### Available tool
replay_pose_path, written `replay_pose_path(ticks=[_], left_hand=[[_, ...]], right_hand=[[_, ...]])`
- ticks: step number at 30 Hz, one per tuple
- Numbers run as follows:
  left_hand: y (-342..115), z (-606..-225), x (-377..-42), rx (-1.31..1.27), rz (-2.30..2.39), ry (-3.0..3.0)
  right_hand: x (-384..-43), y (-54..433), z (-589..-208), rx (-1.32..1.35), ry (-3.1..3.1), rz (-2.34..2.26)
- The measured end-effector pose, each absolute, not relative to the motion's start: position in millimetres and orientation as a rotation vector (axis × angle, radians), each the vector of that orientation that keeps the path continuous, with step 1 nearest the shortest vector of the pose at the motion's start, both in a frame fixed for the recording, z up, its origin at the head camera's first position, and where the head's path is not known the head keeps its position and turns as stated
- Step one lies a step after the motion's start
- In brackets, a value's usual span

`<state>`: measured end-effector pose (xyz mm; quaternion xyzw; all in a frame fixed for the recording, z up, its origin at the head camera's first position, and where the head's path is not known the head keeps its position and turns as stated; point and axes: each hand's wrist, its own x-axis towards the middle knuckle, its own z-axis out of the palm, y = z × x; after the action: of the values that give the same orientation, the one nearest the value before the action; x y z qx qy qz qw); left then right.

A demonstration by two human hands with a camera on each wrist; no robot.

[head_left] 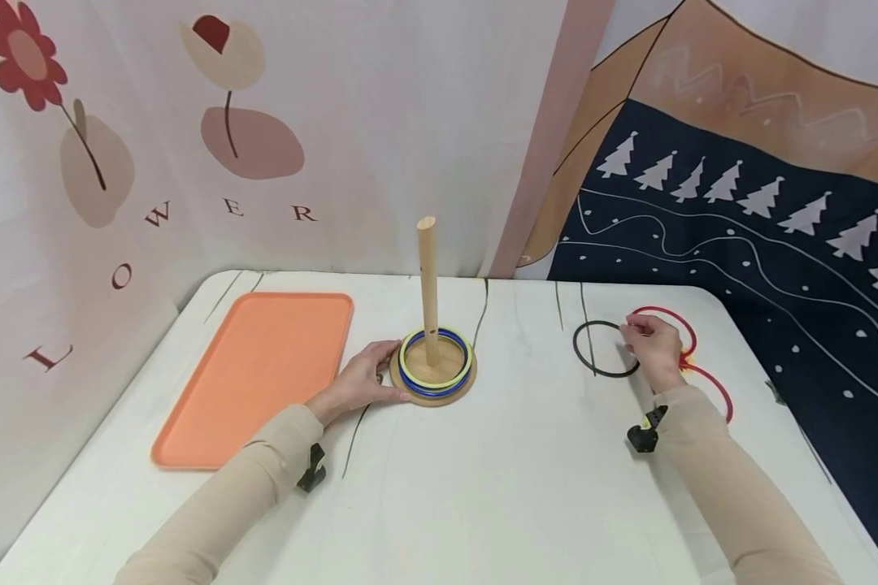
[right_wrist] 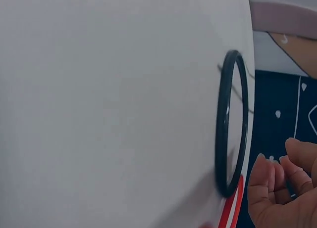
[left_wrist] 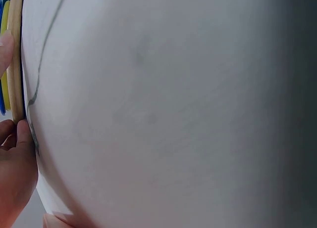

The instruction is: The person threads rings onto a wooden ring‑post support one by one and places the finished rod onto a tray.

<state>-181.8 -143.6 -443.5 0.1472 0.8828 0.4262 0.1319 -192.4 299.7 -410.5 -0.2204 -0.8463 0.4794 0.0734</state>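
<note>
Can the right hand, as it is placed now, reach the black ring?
Probably yes: the right hand looks empty and near the black ring, with nothing visible blocking the way between them.

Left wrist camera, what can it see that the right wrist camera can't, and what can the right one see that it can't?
Only the left wrist view shows the left hand touching the wooden base, plus parts of a yellow ring and a blue ring.

Only the right wrist view shows the right hand, a black ring, a bit of red ring and a dark-blue backdrop.

Both show the white tabletop with thin dark lines.
</note>
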Motion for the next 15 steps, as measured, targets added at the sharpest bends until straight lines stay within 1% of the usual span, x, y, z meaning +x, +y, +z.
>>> replay_pose_path(ticks=[5, 15], left_hand=[[-144.1, -443.8, -181.6, 0.435, 1.232, 2.565], [-143.4, -443.1, -181.5, 0.414, 1.229, 2.570]], right_hand=[[-184.2, 309.1, -411.7, -0.694, -2.582, 1.359], [-183.2, 316.6, -416.9, -0.712, -2.696, 1.266]])
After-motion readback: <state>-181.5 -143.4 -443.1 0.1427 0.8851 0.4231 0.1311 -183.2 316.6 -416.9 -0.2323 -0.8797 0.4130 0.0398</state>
